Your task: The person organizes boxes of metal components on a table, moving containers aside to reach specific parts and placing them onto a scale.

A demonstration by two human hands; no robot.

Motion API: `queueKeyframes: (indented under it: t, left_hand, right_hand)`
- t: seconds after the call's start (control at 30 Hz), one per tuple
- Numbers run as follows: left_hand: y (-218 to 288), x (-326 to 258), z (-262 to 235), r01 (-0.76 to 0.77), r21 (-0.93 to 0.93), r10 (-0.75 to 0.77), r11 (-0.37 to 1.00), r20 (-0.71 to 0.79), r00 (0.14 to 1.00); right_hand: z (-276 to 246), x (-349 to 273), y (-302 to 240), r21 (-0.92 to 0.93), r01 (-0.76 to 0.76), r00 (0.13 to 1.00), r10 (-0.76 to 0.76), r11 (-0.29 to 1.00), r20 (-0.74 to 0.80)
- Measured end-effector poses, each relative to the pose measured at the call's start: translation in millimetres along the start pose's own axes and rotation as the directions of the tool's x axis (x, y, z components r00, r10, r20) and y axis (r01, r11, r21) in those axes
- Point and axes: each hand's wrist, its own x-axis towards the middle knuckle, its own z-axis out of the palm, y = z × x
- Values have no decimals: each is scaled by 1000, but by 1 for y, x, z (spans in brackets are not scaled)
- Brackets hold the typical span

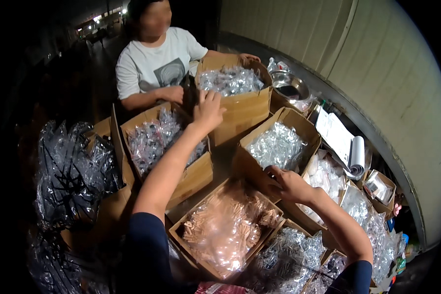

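Observation:
My left hand [208, 113] reaches far forward, its fingers bent over the near-left rim of a tall cardboard box [242, 115]. Small clear plastic packets [232, 81] fill that box. At the middle right, my right hand [293, 186] is closed at the near rim of another cardboard box [252, 169], fingers curled; what lies under the fingertips is partly hidden. Clear shiny packets [278, 146] fill this second box. Below my left forearm, one more cardboard box [193, 174] holds clear bags with dark contents. Nearest me, a shallow carton [179, 232] carries bags of peach-coloured sticks [220, 228].
Across from me, a person in a white T-shirt [157, 63] rests a hand [250, 58] on the tall box's far rim. Black items in clear bags [71, 171] are piled left. On the right are a metal bowl [291, 85], papers [333, 132], packet-filled boxes and a curved wall [377, 83].

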Motion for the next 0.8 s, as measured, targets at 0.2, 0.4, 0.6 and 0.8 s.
queueKeyframes:
  t: [0.2,0.4,0.6,0.8]
  left_hand:
    - [-2,-5,-2,-36,-60,32,998,-72,997]
    - [-3,-5,-2,-18,-72,13,997,-75,997]
    - [-3,-6,-4,-7,-111,1,994,-55,998]
    - [-3,-8,-4,-29,-153,23,988,-41,999]
  right_hand:
    - [38,-13,4,-62,-188,979,182,980,-90]
    - [40,-9,13,-148,-184,981,172,972,-90]
    - [13,15,5,-101,-149,978,162,984,132]
    - [25,23,7,-216,-229,955,262,949,138]
